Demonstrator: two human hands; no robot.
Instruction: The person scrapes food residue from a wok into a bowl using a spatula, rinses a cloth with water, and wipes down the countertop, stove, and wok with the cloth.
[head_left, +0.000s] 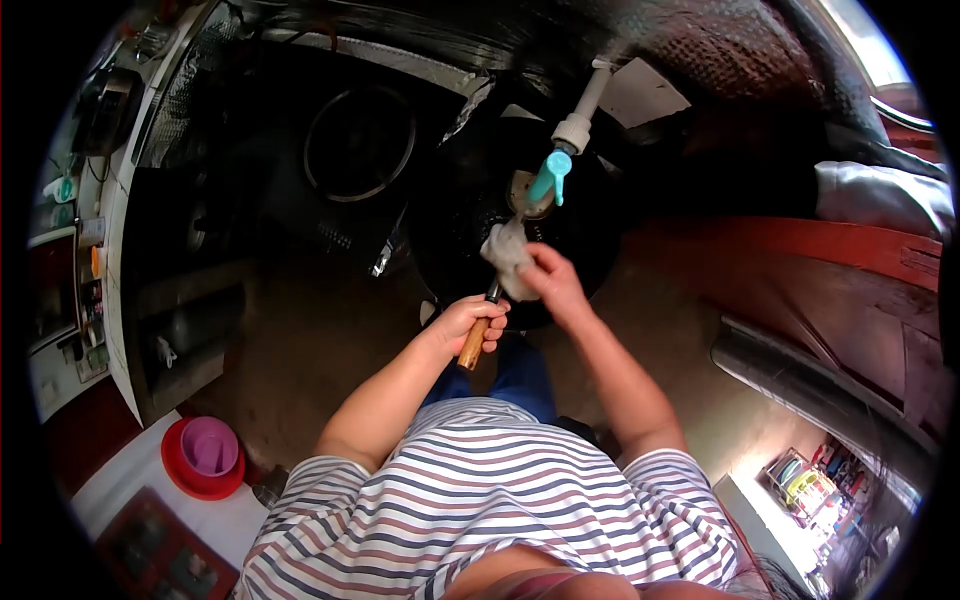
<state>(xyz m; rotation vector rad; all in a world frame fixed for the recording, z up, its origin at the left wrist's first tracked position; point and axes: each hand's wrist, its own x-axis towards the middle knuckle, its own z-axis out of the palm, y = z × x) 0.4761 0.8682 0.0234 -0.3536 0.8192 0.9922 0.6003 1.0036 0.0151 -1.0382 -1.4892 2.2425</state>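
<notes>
My left hand (478, 318) is closed round a utensil with a wooden handle (470, 352) and a dark metal shank; its far end is hidden. A crumpled whitish cloth (508, 250) wraps the utensil further up, and the fingers of my right hand (556, 282) grip the cloth from the right side. Both hands are over the near part of a dark round basin (450, 270). Just beyond the cloth hangs a tap with a turquoise body and lever (550, 180), fixed to a white pipe (590, 100).
A dark round pan or lid (360, 145) lies on the black surface at the back left. Pink and red bowls (210, 448) stand on a white surface at the lower left. To the right runs a red ledge (800, 245), and a dish rack (803, 488) sits at the lower right.
</notes>
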